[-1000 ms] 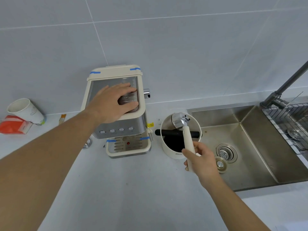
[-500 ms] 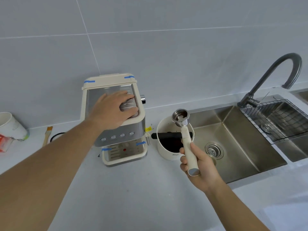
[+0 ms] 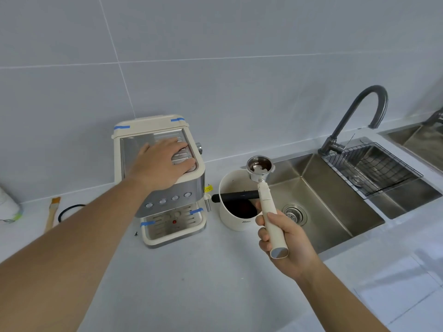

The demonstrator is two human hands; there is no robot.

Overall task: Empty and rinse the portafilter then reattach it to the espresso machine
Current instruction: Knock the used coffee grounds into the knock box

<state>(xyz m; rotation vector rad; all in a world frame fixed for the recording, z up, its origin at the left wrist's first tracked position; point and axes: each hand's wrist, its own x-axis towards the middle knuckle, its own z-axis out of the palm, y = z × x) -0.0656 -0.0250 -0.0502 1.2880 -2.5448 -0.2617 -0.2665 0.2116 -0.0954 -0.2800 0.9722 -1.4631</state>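
A right hand (image 3: 284, 238) is gripping the handle of a portafilter (image 3: 260, 167), cup up above the knock box (image 3: 236, 202), needing inverting and a firm rap on its bar, while the left hand (image 3: 163, 161) is lying flat on the espresso machine (image 3: 163, 178).

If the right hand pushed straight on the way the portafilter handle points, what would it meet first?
Probably nothing before the tiled wall. The right hand holds the portafilter above the knock box, aimed past its rim; depth is unclear.

White cup (image 3: 8, 202), perhaps, cut off left
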